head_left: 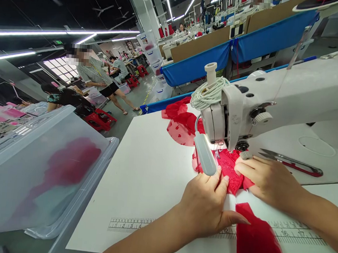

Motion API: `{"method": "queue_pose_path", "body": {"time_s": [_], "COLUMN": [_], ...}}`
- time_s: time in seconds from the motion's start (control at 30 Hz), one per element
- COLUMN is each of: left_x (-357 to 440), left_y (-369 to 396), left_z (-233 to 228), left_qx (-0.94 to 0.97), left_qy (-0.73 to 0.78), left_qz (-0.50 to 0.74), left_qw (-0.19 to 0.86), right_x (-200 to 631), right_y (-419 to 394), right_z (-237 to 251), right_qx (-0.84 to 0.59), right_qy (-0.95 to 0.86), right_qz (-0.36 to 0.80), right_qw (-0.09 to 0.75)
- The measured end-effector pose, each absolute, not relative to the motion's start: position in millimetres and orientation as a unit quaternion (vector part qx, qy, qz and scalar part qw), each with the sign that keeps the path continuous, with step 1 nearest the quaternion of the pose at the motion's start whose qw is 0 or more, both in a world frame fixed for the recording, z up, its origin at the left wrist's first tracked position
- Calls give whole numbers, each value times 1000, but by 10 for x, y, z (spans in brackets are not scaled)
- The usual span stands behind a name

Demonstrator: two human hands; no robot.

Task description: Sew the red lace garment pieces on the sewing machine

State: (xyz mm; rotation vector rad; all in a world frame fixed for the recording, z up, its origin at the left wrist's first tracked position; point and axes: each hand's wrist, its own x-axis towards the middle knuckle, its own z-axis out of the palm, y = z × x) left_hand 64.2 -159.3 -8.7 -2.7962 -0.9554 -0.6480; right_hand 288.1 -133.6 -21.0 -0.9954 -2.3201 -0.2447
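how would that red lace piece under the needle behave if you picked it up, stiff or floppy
Probably floppy: the red lace fabric bunches and folds under the left hand and right hand. Likely very light, since its sheer part behind the sewing machine shows the table through. It may snag easily.

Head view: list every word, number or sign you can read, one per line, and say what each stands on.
"1 2 3 4": left end of the printed ruler on the white table.
"16 17": the ruler's right stretch, beside the red fabric.
Other ruler numbers: too blurred to read.
Green ceiling sign: too small to read.
Marks on the white bins: unreadable.
Sewing machine: no readable brand.
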Motion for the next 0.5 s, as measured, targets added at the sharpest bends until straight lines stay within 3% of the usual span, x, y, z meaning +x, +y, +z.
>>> {"method": "queue_pose_path", "body": {"time_s": [0.5], "left_x": [660], "left_y": [-1514], "left_z": [-132], "left_qx": [-913], "left_qy": [-333], "left_qz": [-210], "left_qw": [109], "right_x": [2848], "right_y": [-1270], "right_z": [-144], "right_qx": [-386], "right_qy": [-859], "right_qz": [-134], "right_qw": [310]}}
